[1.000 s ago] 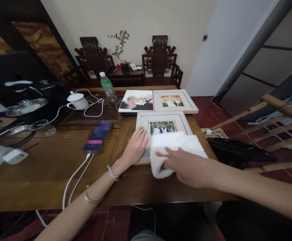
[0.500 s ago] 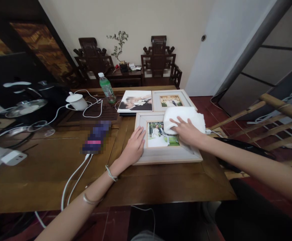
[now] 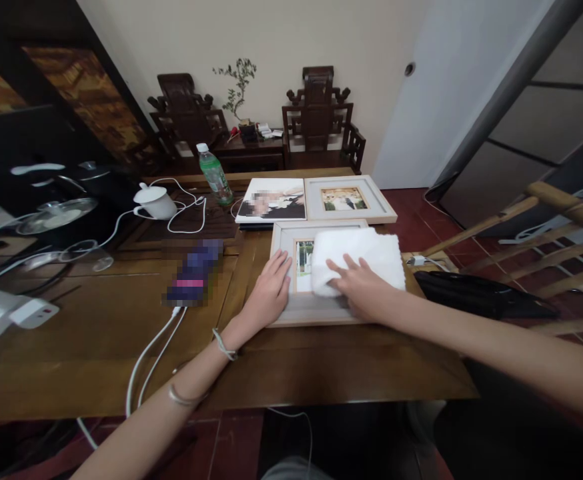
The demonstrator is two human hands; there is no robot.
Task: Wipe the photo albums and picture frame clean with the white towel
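Wiping step, by the look of it: right hand [image 3: 364,283] spread over folded white cloth [image 3: 339,245] on near picture frame [image 3: 311,313], covering right part of its photo [image 3: 302,270]; fingers extended, can't tell if thumb pinches the cloth. Left hand [image 3: 270,290] flat on frame's left edge, fingers out, not gripping, probably bracing. Frame lies flat on wooden table [image 3: 351,373], just nearer than second frame [image 3: 380,203] and photo panel [image 3: 271,208]. Next move would call for light, even pressure, cloth flat, left hand steadying, reaching corners and borders
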